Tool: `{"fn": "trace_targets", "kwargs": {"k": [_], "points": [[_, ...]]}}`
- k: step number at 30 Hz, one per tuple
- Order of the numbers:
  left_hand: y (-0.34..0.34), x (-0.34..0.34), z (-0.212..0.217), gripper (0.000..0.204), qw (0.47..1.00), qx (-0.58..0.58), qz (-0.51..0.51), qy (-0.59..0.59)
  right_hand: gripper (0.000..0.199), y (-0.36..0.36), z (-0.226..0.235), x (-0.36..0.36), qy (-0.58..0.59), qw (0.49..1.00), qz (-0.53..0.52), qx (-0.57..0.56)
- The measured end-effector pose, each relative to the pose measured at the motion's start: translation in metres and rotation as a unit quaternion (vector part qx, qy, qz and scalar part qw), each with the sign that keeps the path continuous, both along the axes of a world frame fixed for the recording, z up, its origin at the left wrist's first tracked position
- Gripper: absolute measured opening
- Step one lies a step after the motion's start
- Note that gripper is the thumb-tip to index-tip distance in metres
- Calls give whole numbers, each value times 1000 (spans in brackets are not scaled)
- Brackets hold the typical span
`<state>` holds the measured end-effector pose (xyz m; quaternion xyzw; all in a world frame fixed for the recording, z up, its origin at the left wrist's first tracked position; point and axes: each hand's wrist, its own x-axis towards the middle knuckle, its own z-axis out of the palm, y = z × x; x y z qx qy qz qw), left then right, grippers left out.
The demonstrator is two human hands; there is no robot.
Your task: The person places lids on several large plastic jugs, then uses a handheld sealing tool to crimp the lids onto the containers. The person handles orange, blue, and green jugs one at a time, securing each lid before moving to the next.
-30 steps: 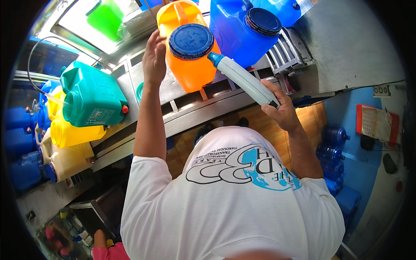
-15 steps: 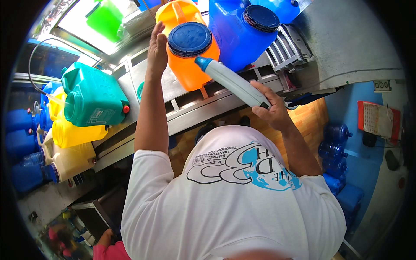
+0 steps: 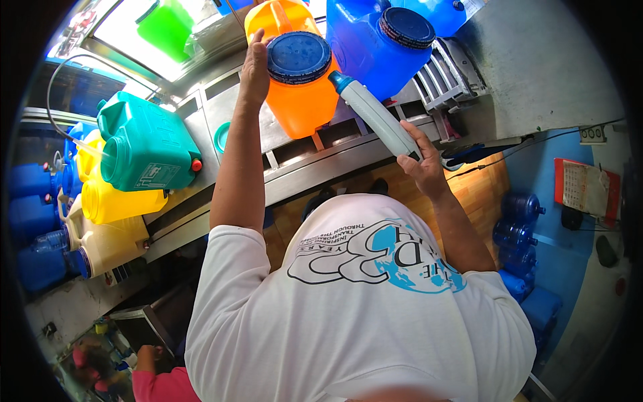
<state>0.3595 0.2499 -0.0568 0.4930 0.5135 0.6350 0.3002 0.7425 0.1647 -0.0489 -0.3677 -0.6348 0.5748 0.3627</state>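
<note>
While the right hand (image 3: 423, 164) curls around a grey tool (image 3: 378, 117), its blue tip (image 3: 339, 82) near the orange jug (image 3: 301, 107) on the counter (image 3: 321, 171), the left hand (image 3: 255, 70) stands unclenched by the jug's blue lid (image 3: 299, 57); contact is hard to judge.

White short-sleeved T-shirt (image 3: 362, 328) with black lettering (image 3: 335, 236) and light-blue globe print (image 3: 396, 269) across the front
</note>
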Motion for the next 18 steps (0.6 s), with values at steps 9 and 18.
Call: {"fn": "trace_targets", "kwargs": {"k": [9, 18], "points": [[-27, 0, -4, 91, 995, 7, 68, 76, 63, 2, 0, 3, 23, 999, 6, -26], [-37, 7, 2, 90, 994, -3, 90, 59, 65, -8, -10, -6, -18, 993, 110, 26]]}}
